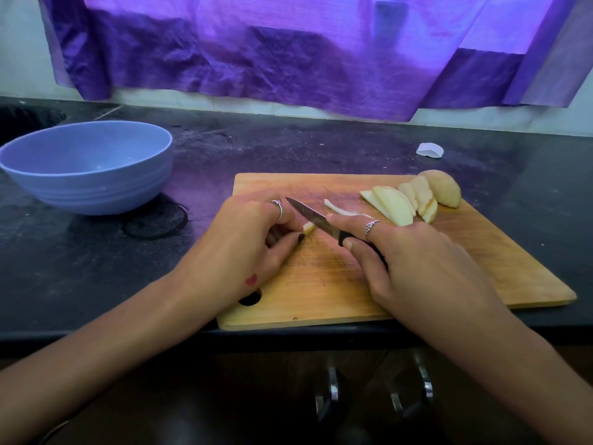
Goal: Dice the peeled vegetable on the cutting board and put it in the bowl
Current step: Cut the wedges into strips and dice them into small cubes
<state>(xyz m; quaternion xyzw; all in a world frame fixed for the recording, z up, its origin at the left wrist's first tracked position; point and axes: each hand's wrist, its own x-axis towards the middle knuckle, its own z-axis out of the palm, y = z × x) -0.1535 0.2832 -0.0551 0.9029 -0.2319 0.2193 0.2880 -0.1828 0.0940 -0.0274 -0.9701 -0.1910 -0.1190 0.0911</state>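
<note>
Blue bowl [86, 165] sits left on the counter; left hand [244, 248] pinches a small vegetable piece [308, 227] on the cutting board [449, 268], right hand [414, 261] grips the knife [316, 221] (blade angled left), slices [407, 200] fanned behind.

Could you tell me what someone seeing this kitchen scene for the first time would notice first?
Probably the two hands at the centre of the wooden cutting board: the right hand grips a black-handled knife while the left hand pinches a small vegetable piece. Next, the pale slices fanned at the board's far right corner, and the blue bowl on the dark counter to the left.
</note>
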